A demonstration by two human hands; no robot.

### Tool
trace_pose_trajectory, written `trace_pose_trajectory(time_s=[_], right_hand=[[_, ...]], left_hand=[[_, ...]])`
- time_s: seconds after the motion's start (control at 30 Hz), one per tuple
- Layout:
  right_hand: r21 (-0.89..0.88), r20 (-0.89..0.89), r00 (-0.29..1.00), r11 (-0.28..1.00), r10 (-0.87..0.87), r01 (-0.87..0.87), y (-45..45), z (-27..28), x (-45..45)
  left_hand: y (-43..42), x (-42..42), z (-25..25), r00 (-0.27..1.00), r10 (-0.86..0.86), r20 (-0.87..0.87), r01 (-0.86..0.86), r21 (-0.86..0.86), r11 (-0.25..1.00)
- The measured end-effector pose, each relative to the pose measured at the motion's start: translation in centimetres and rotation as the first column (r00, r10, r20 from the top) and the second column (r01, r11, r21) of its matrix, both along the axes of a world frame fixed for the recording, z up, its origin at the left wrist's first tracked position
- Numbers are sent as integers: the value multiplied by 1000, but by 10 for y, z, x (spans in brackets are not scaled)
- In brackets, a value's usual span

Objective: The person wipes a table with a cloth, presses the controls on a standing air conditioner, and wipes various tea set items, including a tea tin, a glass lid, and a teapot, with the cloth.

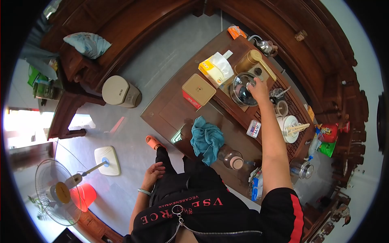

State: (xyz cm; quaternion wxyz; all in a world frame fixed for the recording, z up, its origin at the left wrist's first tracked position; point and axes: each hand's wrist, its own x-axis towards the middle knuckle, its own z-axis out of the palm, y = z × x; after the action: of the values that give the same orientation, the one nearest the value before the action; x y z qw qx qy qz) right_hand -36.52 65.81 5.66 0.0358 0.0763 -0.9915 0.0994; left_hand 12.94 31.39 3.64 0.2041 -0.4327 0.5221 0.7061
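My right hand point(258, 88) reaches across the wooden tea table point(164, 106), its fingers closed around the knob of a round glass lid point(240, 90). The lid lies on or just over a pot on the tea tray; I cannot tell if it is raised. Beside my thigh hangs my left hand point(153, 174), loosely curled and holding nothing. A teal cloth point(206, 139) lies crumpled on the near side of the table, next to a clear bottle point(229, 154) with a pink cap. Left of the lid are a tissue pack point(214, 69) and a red box point(198, 90) with a tan top.
On the tea tray stand a white lidded pot point(289, 123) with wooden tongs on it, and a glass cup point(281, 108). A steel kettle point(267, 47) sits at the back. On the floor are a beige bin point(117, 92), a fan point(61, 192) and a red bucket point(86, 196).
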Motion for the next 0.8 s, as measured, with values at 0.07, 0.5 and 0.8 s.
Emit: trace_pose_trajectory(time_s=[0.07, 0.5, 0.8], right_hand=[[-85, -41, 999, 996, -2, -2, -27, 49, 32], [-154, 782, 584, 976, 218, -157, -108, -78, 310], [-52, 490, 847, 977, 208, -209, -79, -153, 343]], left_hand=[[-3, -6, -2, 999, -41, 4, 41, -21, 999], [-16, -38, -9, 867, -491, -85, 441, -328, 835], [-22, -15, 15, 833, -553, -10, 511, -368, 776]])
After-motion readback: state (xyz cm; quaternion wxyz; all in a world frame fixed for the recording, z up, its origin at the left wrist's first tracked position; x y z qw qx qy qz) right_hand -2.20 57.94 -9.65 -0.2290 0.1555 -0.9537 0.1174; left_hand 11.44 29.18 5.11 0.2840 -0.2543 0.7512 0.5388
